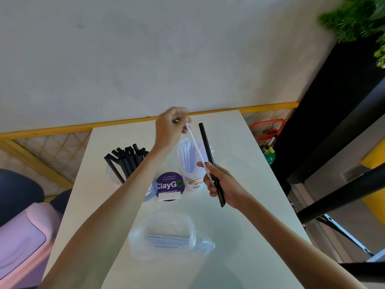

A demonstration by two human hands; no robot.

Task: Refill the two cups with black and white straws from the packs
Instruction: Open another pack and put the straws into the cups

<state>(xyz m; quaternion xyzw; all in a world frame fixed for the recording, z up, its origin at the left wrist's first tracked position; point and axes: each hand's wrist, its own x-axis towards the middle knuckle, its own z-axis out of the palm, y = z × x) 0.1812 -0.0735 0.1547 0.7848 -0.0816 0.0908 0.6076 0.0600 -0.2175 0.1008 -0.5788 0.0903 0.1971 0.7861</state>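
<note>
**White straw** [198,151]: one, long axis slanting between the hands. The left hand [169,127] pinches its upper end. The right hand [220,184] grips its lower end together with one black straw [207,147], which stands near upright. The white-straw cup [192,181] stands just beneath, nearer the right hand, and the black-straw cup [113,174] stands left of the left forearm, making two cups. One pack [166,240] lies toward the person and apparently holds a few white straws.
</note>
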